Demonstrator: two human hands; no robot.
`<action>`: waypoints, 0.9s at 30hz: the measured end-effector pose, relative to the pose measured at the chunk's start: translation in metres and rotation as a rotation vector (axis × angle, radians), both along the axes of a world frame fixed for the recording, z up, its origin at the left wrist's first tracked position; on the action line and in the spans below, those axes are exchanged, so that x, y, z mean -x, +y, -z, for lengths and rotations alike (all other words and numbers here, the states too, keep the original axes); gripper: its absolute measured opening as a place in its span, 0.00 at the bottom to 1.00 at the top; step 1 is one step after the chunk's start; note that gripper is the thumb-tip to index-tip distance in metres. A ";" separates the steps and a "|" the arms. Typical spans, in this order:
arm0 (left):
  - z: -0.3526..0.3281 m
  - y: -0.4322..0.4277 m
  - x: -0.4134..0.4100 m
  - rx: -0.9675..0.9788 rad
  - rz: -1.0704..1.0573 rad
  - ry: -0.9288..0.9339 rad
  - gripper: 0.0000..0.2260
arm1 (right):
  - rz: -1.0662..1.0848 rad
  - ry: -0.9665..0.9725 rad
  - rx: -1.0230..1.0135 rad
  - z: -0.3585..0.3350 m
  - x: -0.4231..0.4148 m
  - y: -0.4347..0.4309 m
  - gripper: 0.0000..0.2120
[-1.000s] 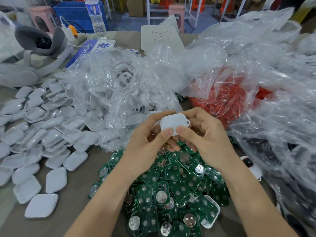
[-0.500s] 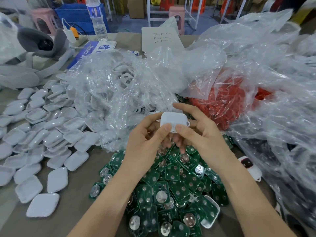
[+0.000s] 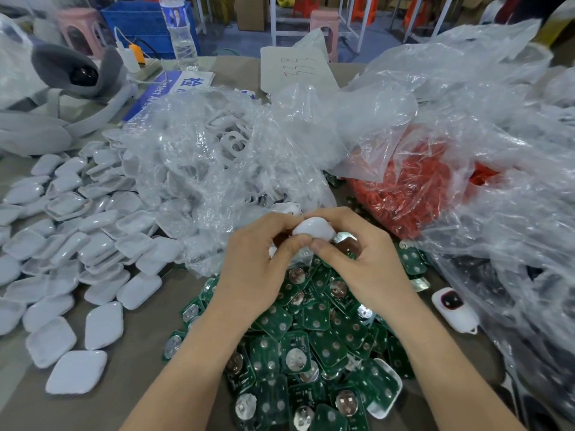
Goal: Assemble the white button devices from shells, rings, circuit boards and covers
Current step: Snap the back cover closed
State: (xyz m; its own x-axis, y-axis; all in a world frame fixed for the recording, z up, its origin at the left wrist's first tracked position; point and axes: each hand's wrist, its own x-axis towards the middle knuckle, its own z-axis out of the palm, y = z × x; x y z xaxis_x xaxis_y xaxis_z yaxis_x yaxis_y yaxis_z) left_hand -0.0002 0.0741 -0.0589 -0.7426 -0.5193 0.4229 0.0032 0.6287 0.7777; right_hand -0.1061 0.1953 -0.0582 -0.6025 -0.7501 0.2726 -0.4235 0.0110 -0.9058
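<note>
1. The left hand (image 3: pixel 249 262) and right hand (image 3: pixel 357 262) were together above the far edge of the boards (image 3: pixel 311 353), thumbs almost tip to tip.
2. The fingers of both hands were curled round one white shell (image 3: pixel 314 228), gripping it between them, lifted clear of the table (image 3: pixel 140 368).
3. The shell's rounded back faced up; its underside was hidden by the fingers.
4. A shiny, brownish piece (image 3: pixel 347 241) showed at the right fingers, just beside the shell; what it was could not be told.
5. The green boards lay heaped on the table beneath both forearms, many showing round silver cell holders.
6. White covers (image 3: pixel 77 244) were spread over the left of the table, overlapping, some hollow side up.
7. A clear bag (image 3: pixel 217 157) of white parts lay behind the hands, left of centre.
8. A second bag (image 3: pixel 389 144) to its right held orange rings (image 3: pixel 404 194).
9. One device (image 3: pixel 452 307) with a dark red window lay on the table right of the boards, beside crumpled plastic.
10. At the far edge stood a bottle (image 3: pixel 182 35), with a note (image 3: pixel 298 70), a blue sign (image 3: pixel 174 85) and a grey headset (image 3: pixel 77 73) near it
</note>
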 end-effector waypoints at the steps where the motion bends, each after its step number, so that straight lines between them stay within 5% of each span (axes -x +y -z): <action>1: 0.000 0.000 0.000 0.053 0.005 0.000 0.09 | 0.008 0.009 0.000 -0.001 0.001 0.001 0.12; 4: 0.000 0.001 0.000 0.130 0.003 0.010 0.09 | -0.013 -0.014 0.026 -0.003 0.003 0.001 0.13; 8: 0.001 0.007 0.003 -0.117 0.034 0.057 0.10 | -0.006 -0.180 0.142 -0.002 0.001 0.000 0.12; 13: 0.003 0.011 0.005 -0.191 0.013 0.051 0.07 | -0.010 -0.321 0.181 -0.001 -0.001 0.000 0.10; 18: 0.003 0.009 0.004 -0.033 -0.001 -0.021 0.08 | 0.100 -0.072 0.129 -0.002 0.003 0.001 0.08; 27: 0.005 0.010 0.002 0.094 0.001 0.018 0.07 | -0.016 -0.293 0.229 -0.003 -0.002 0.003 0.04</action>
State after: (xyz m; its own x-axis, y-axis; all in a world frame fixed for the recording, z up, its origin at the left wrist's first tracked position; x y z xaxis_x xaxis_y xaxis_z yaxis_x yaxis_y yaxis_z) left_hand -0.0025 0.0837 -0.0640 -0.7350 -0.4756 0.4833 0.0180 0.6989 0.7150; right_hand -0.1042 0.1981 -0.0547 -0.6688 -0.6995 0.2519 -0.1444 -0.2101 -0.9669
